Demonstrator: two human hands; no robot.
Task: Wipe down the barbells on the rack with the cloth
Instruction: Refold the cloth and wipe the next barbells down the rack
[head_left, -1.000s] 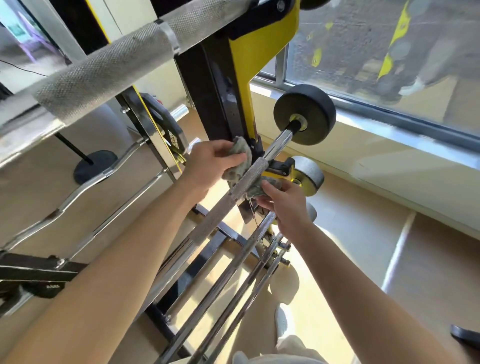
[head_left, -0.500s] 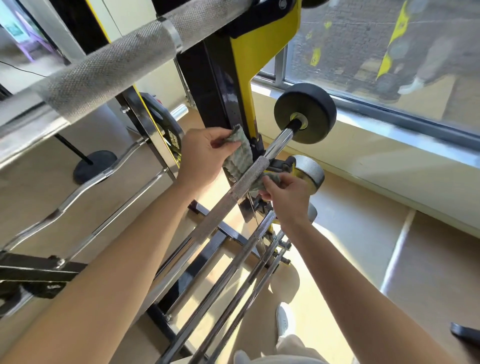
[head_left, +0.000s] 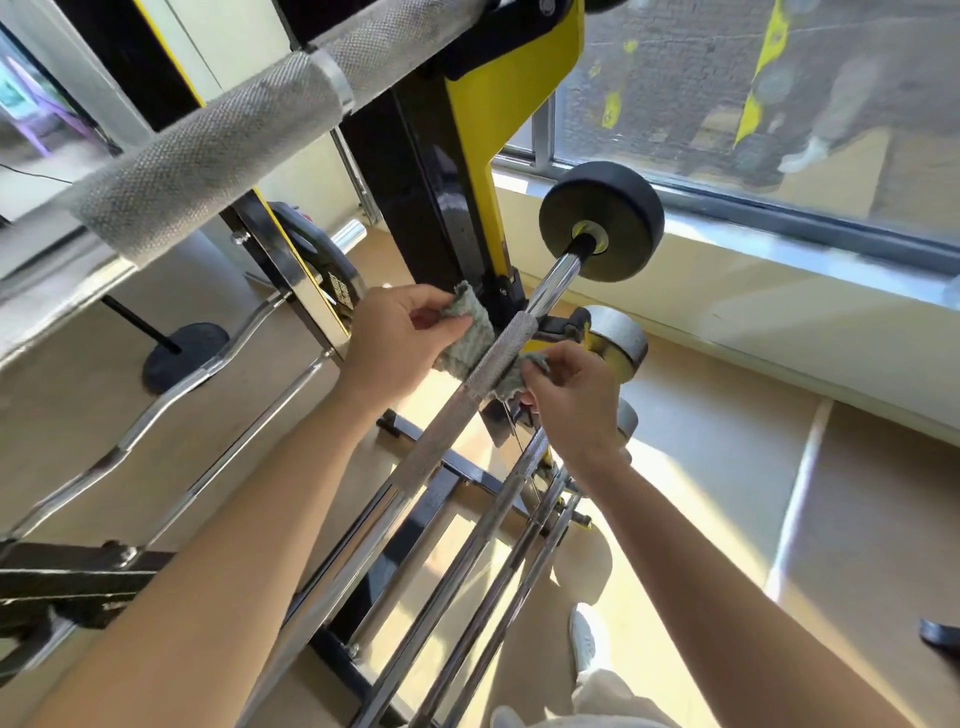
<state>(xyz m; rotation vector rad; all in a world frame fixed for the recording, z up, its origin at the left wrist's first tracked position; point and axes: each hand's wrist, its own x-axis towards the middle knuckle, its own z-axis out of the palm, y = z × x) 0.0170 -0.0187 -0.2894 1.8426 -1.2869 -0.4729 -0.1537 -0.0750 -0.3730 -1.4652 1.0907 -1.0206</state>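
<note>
Cloth (head_left: 469, 336) under barbell (head_left: 441, 447), in left hand (head_left: 397, 345), right hand (head_left: 574, 402)

The left hand (head_left: 395, 338) pinches one end of the grey-green cloth (head_left: 470, 332), and the right hand (head_left: 571, 400) pinches the other end. Between the fingers of both hands, the cloth passes under the knurled barbell (head_left: 498, 358). Just beyond the fingers stands the black and yellow rack (head_left: 467, 130).

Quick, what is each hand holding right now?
Left hand: pinches one end of the cloth.
Right hand: pinches the other end, on the barbell's far side.
</note>
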